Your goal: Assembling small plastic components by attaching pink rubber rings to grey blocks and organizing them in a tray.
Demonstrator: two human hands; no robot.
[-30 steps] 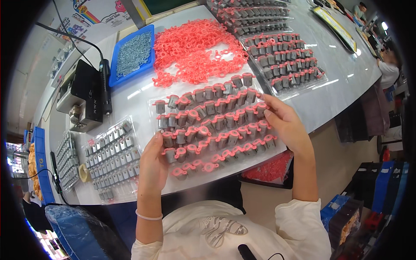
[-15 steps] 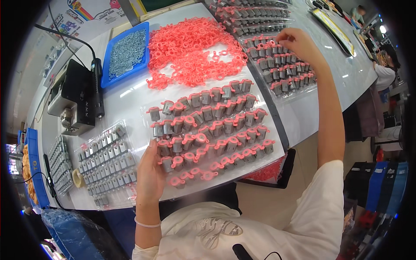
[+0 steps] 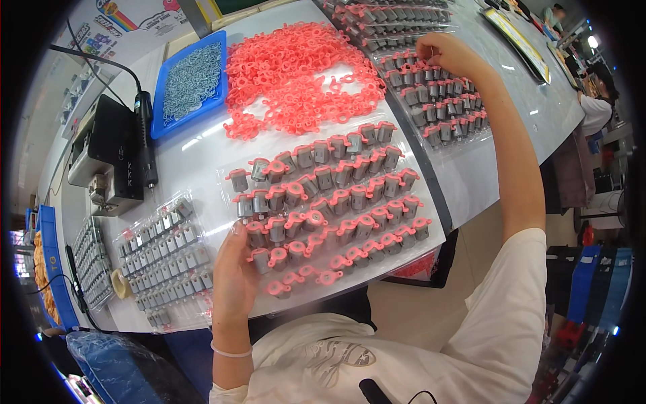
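Note:
My left hand (image 3: 234, 279) is closed on the left edge of a clear plastic tray (image 3: 227, 176), its thumb pointing up along the side and the other fingers partly hidden. Rows of small grey motors (image 3: 323, 177) fill this tray, many capped with pink ring-shaped pieces that have tabs. Farther right, a second clear tray (image 3: 441, 147) carries similar pink-capped motors (image 3: 441, 111). Over its far row is my right hand (image 3: 452, 55), fingers curled together at the caps; whatever lies between the fingertips is hidden.
Loose pink pieces (image 3: 296, 74) are heaped behind the middle tray, beside a blue tray (image 3: 159, 101) of small metal parts. At left are an electric screwdriver (image 3: 145, 138), a black device (image 3: 111, 151) and a tray of uncapped motors (image 3: 165, 252). More filled trays (image 3: 397, 20) stand far right.
My right hand has moved a little left and away along the far row of the right-hand tray. My left hand stays at the middle tray's edge. The whole view has shifted slightly.

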